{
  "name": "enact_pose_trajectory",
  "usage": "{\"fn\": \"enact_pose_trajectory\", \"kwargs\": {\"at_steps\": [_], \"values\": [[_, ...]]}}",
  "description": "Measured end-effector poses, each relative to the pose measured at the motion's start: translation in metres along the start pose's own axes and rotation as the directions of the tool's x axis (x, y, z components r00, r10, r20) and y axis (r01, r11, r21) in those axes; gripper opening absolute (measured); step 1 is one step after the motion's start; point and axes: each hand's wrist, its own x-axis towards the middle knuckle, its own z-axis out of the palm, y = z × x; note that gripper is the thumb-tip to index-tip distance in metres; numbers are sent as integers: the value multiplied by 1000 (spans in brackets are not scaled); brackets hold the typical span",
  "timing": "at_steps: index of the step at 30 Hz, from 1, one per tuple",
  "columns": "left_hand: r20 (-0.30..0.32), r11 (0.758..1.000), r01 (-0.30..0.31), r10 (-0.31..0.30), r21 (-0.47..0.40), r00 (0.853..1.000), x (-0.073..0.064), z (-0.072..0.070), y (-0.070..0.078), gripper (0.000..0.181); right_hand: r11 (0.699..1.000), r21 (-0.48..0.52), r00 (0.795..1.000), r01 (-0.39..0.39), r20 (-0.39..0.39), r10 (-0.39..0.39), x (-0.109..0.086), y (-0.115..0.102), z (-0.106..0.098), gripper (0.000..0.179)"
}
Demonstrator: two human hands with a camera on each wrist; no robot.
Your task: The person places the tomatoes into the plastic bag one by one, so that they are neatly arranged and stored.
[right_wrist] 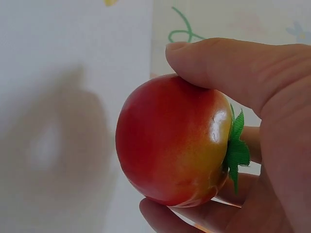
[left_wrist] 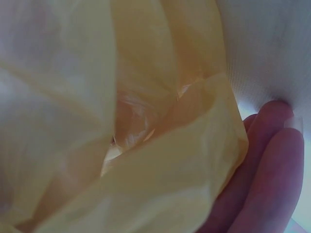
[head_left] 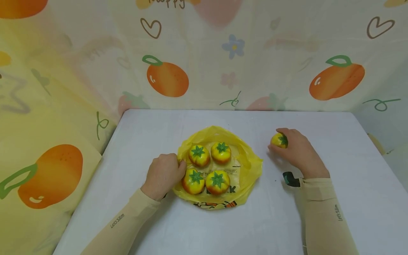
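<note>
My right hand [head_left: 298, 150] holds a toy tomato [right_wrist: 170, 143] above the table, right of a yellow plastic bag [head_left: 248, 170]. Thumb and fingers grip it from opposite sides; its skin runs from red to yellow, with a green fabric leaf crown. At the bag's left rim, my left hand [head_left: 164, 175] pinches the plastic. Inside the spread bag several more tomatoes sit with their green crowns up, among them one tomato [head_left: 221, 153] at the back and another tomato [head_left: 218, 182] in front. In the left wrist view, crumpled plastic [left_wrist: 160, 179] covers most of the scene beside the fingers [left_wrist: 272, 170].
A white table [head_left: 255, 226] lies under everything, its far edge against a cloth backdrop [head_left: 204, 53] printed with oranges, hearts and flowers. More printed cloth [head_left: 63, 124] hangs along the left side. A dark strap end [head_left: 290, 179] sticks out by the right wrist.
</note>
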Motion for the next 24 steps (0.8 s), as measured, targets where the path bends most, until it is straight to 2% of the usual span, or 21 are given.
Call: {"fn": "enact_pose_trajectory", "kwargs": {"at_steps": [5,10,18,24], "values": [[-7,1000,-3,3,1,1000,0,-1,0,42,1000,5,1000,4,-7,-4,-4,-13,-4,83],[-7,1000,1,-1,-6,1000,-1,-1,1,41,999,20,999,43,-21,-43,-10,-28,-10,84],[14,1000,19,-19,-14,1000,0,1,0,41,997,31,997,73,-14,-72,-20,-50,-13,81],[3,1000,20,-20,-9,1000,-1,0,1,41,990,32,990,139,-15,-139,-27,-68,-14,77]]}}
